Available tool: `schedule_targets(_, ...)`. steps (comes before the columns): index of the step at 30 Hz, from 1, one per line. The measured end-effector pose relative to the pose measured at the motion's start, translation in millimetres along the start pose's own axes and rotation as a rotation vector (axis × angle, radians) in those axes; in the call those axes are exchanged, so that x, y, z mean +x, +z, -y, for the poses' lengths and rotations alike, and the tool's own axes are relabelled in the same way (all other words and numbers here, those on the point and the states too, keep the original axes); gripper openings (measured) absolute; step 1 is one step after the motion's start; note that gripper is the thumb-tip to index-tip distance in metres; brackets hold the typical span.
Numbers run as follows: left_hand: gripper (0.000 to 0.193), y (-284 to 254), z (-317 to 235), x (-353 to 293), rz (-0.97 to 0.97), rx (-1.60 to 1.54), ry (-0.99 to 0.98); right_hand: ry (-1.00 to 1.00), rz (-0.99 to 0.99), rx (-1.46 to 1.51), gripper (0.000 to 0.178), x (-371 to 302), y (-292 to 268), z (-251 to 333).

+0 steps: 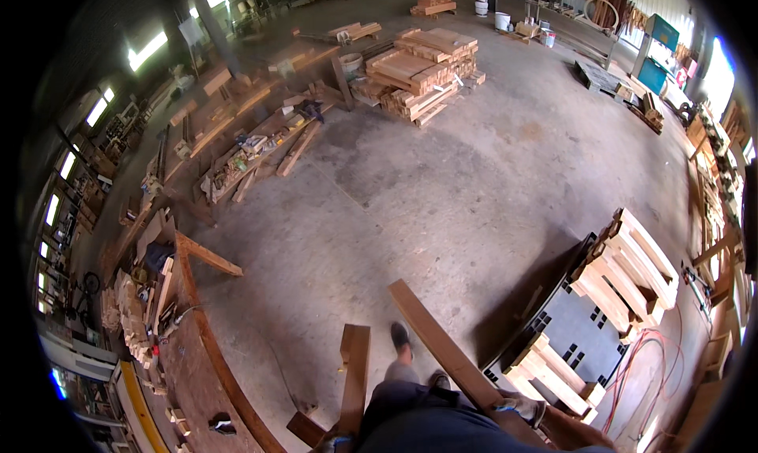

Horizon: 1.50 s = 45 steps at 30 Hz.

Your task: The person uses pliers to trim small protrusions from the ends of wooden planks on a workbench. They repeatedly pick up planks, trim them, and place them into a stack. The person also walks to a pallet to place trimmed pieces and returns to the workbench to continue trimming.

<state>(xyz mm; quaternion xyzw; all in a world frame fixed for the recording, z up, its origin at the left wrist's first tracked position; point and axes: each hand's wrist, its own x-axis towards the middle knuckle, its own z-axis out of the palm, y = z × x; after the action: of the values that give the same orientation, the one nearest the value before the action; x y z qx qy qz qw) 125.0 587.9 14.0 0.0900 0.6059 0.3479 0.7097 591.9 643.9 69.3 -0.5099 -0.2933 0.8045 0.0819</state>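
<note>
A long wooden board [439, 344] slants forward from the lower edge on my right side. My right hand [521, 408] is closed around it near the body. On the left, a shorter piece of lumber [355, 374] points ahead, with a notch or small block at its far end. My left hand [338, 440] grips this lumber at the lower edge, mostly cut off by the picture's rim. Beside that hand the end of a darker wooden block [305, 428] shows; whether it is held too I cannot tell. Both feet are in mid-stride on the concrete below.
To the right, a black plastic pallet [572, 327] bears stacked wooden parts [628, 271]; red hoses [651, 350] lie beside it. A wood-edged table [209, 334] curves along the left. Ahead stand a lumber stack [422, 70] and a cluttered bench [257, 153].
</note>
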Motion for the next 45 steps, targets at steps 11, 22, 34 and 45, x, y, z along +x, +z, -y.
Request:
schedule_targets(11, 0.105, -24, -133, 104, 0.057, -0.045, -0.095, -0.187, -0.007, 0.037, 0.081, 106, -31, 156)
schedule_targets(22, 0.099, 29, -338, 213, 0.256, 0.143, -0.196, -0.120, -0.193, 0.125, 0.079, 158, -63, 305)
schedule_targets(34, 0.067, 200, -464, 393, 0.153, 0.171, -0.130, -0.165, -0.117, 0.074, 0.083, 245, -280, 470)
schedule_targets(45, 0.065, 359, -630, 555, 0.219, 0.220, -0.116, -0.188, -0.178, 0.375, 0.070, 302, -440, 589)
